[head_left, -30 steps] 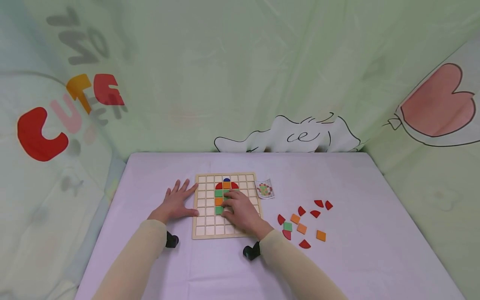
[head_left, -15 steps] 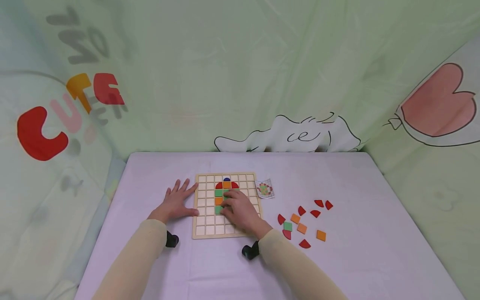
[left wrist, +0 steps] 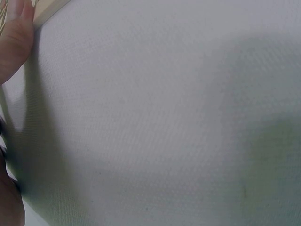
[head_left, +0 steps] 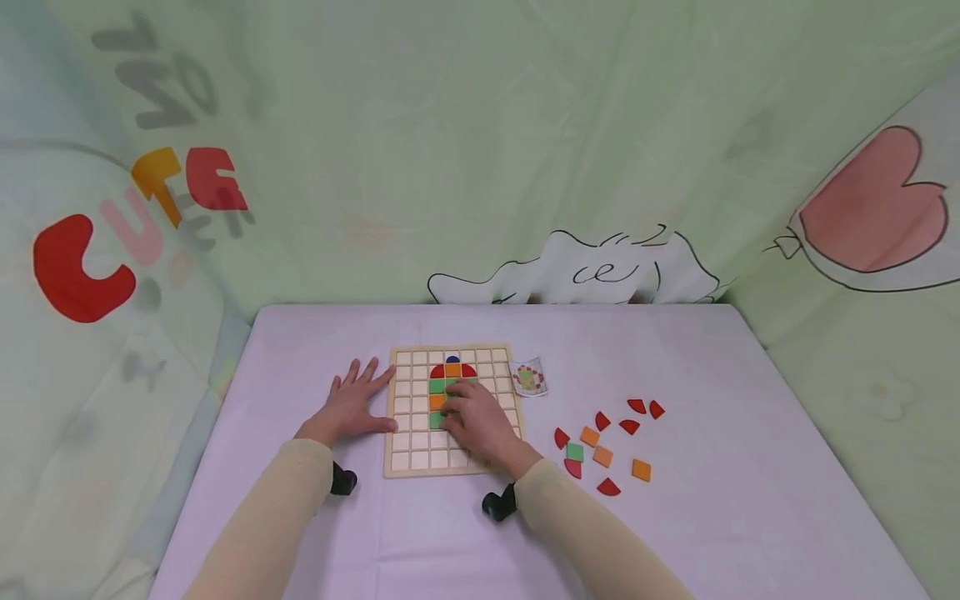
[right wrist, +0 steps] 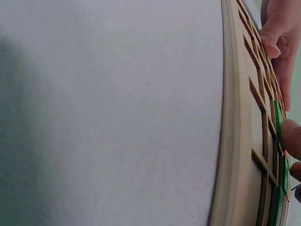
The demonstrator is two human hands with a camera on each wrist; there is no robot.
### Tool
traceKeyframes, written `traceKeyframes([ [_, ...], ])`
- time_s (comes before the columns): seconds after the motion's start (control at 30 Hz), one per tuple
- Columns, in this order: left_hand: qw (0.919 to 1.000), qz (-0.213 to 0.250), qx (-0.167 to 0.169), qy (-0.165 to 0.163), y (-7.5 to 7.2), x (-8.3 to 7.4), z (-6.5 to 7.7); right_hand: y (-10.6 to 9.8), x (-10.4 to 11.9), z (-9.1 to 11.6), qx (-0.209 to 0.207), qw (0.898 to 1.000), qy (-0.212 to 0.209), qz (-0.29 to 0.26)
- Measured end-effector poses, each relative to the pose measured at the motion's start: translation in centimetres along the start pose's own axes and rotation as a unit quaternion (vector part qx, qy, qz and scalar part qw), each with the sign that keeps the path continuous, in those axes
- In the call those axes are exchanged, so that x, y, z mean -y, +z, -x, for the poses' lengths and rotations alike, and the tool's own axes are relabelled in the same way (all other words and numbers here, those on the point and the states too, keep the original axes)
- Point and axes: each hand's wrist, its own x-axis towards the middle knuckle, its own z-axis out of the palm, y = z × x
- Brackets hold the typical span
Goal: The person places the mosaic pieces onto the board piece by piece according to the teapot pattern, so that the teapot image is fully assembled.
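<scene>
My left hand lies spread at the left side of the wooden grid board, its thumb and index finger at the frame. Over the middle of the board is my right hand, fingers bent down to the cells. In the right wrist view its thumb is right at a green square tile; I cannot tell whether it pinches a tile. Beside its fingertips sit a green tile and an orange tile. Red quarter-circles flank another orange tile, below a blue piece.
A small printed pattern card touches the board's right edge. Several loose pieces lie to the right, among them red quarter-circles, orange squares and a green square. Fabric walls enclose the table.
My right hand and wrist have shifted very slightly left over the board. The left hand, the board and the loose pieces stay as they were.
</scene>
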Motion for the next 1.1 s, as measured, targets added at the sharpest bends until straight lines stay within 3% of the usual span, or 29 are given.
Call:
traceKeyframes([
  [0.2, 1.0000, 0.007, 0.007, -0.002, 0.3, 0.0, 0.0, -0.4, -0.5, 0.7, 0.001, 0.999, -0.013, -0.029],
  [0.43, 0.9998, 0.017, 0.006, -0.002, 0.4, 0.0, 0.3, -1.7, -2.0, 2.4, 0.003, 0.999, 0.013, -0.034],
  [0.93, 0.9998, 0.019, 0.007, 0.001, 0.2, 0.0, 0.4, -6.0, -7.8, 8.7, -0.025, 0.998, 0.053, 0.010],
  [1.1, 0.9998, 0.016, 0.008, 0.006, 0.0, 0.1, 0.2, -7.1, -9.4, 10.7, -0.029, 0.995, 0.091, 0.013],
])
